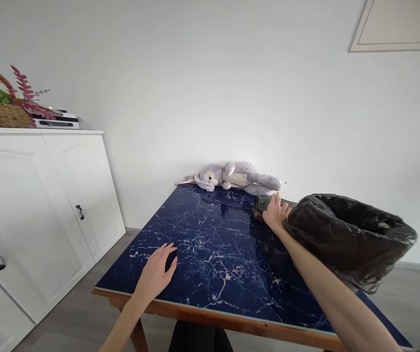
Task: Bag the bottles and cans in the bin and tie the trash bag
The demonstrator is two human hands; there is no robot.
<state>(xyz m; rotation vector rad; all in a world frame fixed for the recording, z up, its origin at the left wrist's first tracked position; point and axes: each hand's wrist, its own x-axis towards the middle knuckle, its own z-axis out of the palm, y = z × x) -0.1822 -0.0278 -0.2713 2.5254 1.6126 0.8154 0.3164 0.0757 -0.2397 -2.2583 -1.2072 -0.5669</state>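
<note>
My left hand (157, 272) lies flat on the blue marble-patterned table top (210, 244), near its front left edge, with fingers spread and nothing in them. Farther off, my right hand (276, 213) reaches to the back right of the table, its fingers bent over a dark, shiny plastic-wrapped bundle (259, 207). What is inside that bundle cannot be made out. Just right of this hand stands a bin lined with a black plastic bag (345, 239), its mouth upward. Behind the bundle, a grey plush rabbit (237, 175) lies on its side along the wall.
A white cabinet (41, 205) stands at the left, with a wicker flower basket (2, 112) and a white device (58, 121) on top. The table's wooden front edge (210, 314) is close to my body. A pale framed panel (400, 24) hangs upper right.
</note>
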